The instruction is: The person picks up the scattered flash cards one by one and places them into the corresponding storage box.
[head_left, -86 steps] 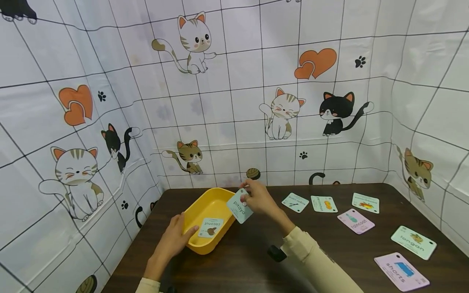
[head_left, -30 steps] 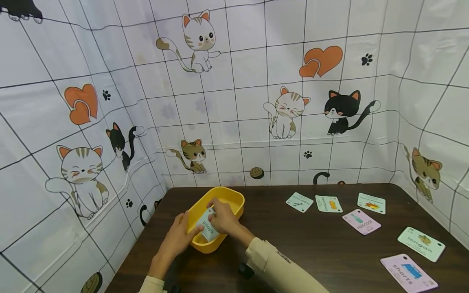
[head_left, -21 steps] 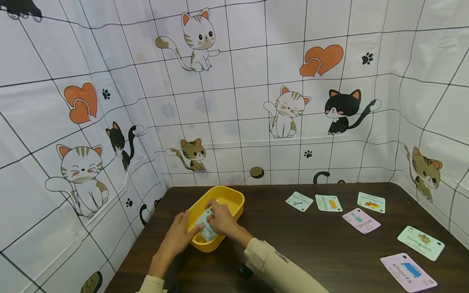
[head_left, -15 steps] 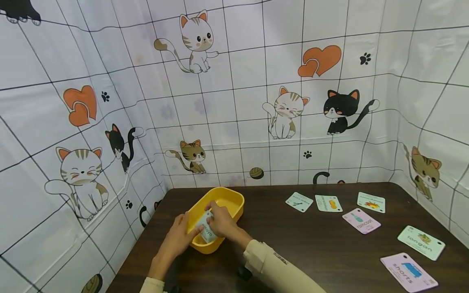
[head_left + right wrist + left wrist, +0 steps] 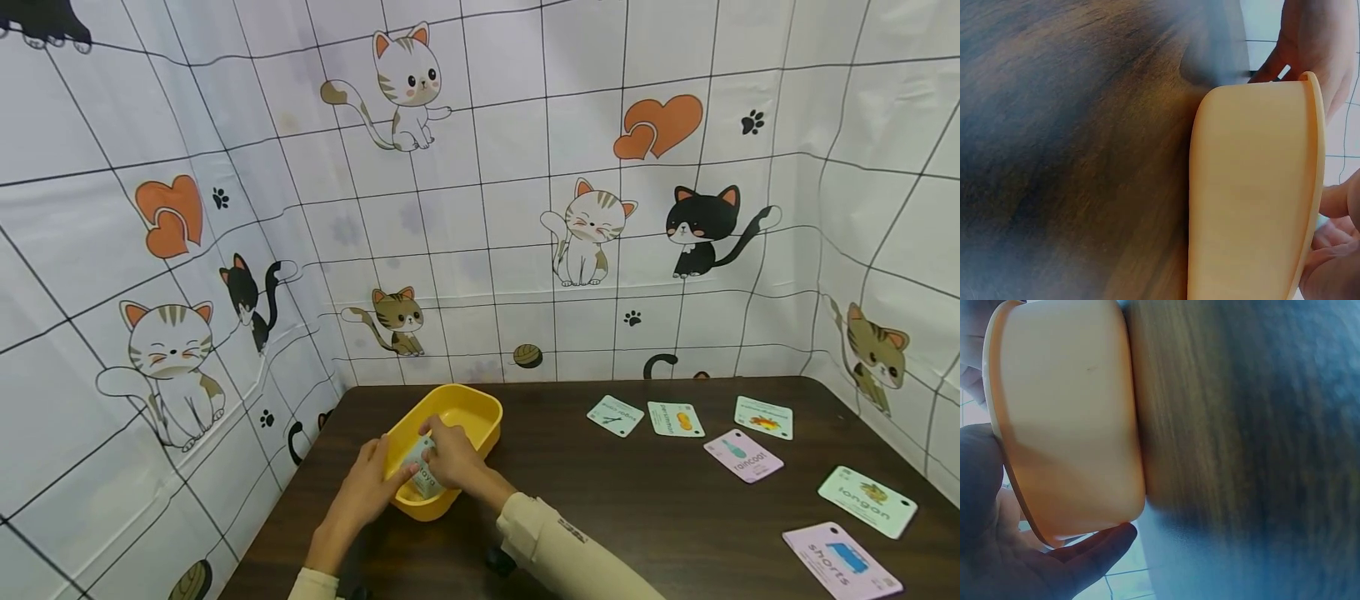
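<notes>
The left hand is partly closed round the near left side of the yellow tub, thumb over the rim and fingers against the outside; the left wrist view shows a finger lying along the outer wall. The right hand reaches inside, fingers bent, pinching a pale card by its right side. That card is within the tub, near its left end of the opening, its print partly covered by the hand; whether it touches the bottom I cannot tell. The tub stands on a dark table. To the right lie six more cards, well apart from the tub: pink "shorts" nearest the viewer, green "longan" just beyond it, pink "raincoat", and three green cards along the back. Behind hangs a white sheet printed with cats and hearts.
</notes>
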`<state>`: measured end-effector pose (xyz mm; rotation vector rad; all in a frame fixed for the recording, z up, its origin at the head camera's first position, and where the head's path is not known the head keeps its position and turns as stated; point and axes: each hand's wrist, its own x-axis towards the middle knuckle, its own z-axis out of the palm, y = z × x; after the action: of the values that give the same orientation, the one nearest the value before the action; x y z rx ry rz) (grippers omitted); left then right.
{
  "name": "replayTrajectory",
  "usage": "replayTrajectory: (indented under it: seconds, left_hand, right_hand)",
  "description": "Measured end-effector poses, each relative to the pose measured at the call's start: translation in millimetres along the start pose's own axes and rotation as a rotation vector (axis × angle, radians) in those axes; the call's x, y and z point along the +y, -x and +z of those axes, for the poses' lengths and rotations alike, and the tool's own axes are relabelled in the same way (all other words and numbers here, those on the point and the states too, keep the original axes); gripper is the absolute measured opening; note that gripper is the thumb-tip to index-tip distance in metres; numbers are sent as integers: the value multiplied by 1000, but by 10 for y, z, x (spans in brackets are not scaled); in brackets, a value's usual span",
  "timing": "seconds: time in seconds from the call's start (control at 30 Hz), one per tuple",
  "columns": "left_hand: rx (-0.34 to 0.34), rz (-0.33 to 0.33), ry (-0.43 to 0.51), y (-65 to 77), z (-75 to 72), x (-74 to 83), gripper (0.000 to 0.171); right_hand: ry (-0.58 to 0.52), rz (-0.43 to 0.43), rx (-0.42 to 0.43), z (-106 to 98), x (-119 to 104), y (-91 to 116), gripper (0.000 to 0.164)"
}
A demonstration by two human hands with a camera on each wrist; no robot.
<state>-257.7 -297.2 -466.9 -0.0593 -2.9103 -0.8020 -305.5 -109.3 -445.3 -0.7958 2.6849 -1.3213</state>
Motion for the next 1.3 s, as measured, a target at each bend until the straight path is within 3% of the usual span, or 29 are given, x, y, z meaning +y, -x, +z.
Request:
replayTrajectory:
  seconds: [0.37, 0.67, 1.07, 1.3]
  left_hand:
    - [7, 4, 5, 9, 11, 14, 94]
    - [3, -2, -3, 8, -3, 22, 94]
    - [5, 8, 0, 4, 8, 10, 96]
    - [4, 12, 5, 8, 1, 14, 97]
  right_hand:
    - [135, 14, -72, -23, -78, 14, 47]
    - [116, 16, -93, -193, -62, 67, 54]
    - [160, -37, -44, -445, 42, 146, 55]
    - [194, -22, -17, -561, 106, 199, 60]
